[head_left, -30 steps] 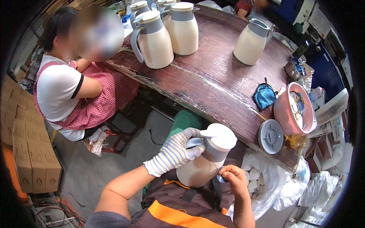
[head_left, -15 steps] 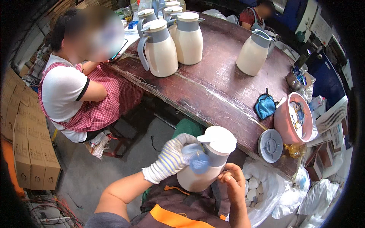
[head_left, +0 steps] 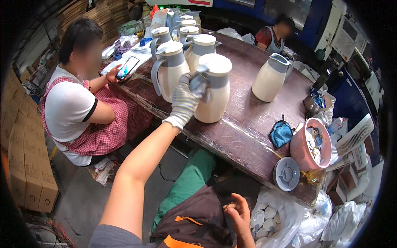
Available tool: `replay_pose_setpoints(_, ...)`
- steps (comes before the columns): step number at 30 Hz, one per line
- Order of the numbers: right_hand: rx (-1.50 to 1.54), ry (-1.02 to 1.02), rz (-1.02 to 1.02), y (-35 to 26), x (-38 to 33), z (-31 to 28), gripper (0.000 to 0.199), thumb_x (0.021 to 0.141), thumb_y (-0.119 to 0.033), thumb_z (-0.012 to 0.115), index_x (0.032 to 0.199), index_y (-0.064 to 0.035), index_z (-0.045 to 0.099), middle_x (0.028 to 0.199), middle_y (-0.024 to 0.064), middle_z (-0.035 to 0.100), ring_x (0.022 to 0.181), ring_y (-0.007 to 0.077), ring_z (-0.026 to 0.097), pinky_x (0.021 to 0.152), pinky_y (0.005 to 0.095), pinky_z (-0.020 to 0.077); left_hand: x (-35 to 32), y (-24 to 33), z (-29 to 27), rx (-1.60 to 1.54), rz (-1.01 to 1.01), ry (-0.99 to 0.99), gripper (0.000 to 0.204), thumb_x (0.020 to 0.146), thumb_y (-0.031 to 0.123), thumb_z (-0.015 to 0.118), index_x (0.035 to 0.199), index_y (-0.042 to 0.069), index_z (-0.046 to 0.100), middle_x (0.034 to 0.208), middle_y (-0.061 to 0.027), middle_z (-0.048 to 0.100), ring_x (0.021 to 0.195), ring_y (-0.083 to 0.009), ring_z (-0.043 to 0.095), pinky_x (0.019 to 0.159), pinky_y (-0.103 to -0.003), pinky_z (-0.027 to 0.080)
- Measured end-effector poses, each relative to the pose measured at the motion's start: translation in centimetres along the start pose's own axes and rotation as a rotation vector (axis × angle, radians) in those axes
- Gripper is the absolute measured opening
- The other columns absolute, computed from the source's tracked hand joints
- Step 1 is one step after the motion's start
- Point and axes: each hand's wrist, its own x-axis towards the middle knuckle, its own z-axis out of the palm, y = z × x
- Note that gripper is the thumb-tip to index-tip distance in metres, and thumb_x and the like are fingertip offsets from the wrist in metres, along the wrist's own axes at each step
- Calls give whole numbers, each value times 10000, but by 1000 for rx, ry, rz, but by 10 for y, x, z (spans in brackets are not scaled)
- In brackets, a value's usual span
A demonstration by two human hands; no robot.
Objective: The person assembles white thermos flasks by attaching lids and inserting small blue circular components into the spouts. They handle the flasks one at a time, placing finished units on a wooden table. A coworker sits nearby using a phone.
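My left hand (head_left: 184,101), in a striped knit glove, is wrapped around the grey handle of a cream thermos jug (head_left: 213,103). This jug has a grey neck and a white lid, and stands upright at the near edge of the table. Just behind it are other lidded jugs of the same kind, one cream jug (head_left: 169,78) being closest on the left. Above my lap is my bare right hand (head_left: 238,215), its fingers loosely bent and apart, with nothing visible in it. A jug without a white lid (head_left: 266,84) stands alone farther right.
The dark red table (head_left: 244,132) carries a pink bucket (head_left: 300,142) of small parts, a round grey lid (head_left: 286,173) and a blue pouch (head_left: 280,133). Beside my right hand sits a plastic bag of white discs (head_left: 264,219). A co-worker (head_left: 78,103) holding a phone sits left; another person (head_left: 275,35) sits beyond.
My left hand has carried the jug from above my lap forward and up to the table beside the other jugs. My right hand has come away from the jug and lowered slightly.
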Motion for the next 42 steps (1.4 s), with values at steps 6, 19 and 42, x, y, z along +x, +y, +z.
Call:
replay_pose_setpoints(6, -37, 77, 91, 6, 6, -13, 500, 865, -47, 622, 1318, 14, 421, 844, 57, 607, 813, 116, 575, 794, 259, 456, 1, -59, -9, 277, -167, 32, 486, 765, 160, 762, 1159, 7, 522, 1011, -130, 629, 869, -219, 606, 804, -340, 497)
replay_pose_setpoints(19, -837, 85, -295, -112, 172, -48, 439, 833, -78, 627, 1252, -48, 500, 1183, 94, 556, 921, 152, 582, 787, 277, 473, -74, -78, 24, 582, -41, -514, 423, 792, 206, 650, 1186, 83, 560, 839, -115, 638, 790, -332, 620, 733, -424, 496)
replay_pose_setpoints(42, -1664, 544, -637, -229, 350, -77, 450, 746, -455, 727, 960, -62, 672, 1058, 140, 588, 874, 324, 637, 754, 412, 510, -79, -112, 32, 466, -95, -242, 224, 832, 114, 579, 1046, 68, 624, 972, -180, 638, 890, -361, 624, 787, -428, 504)
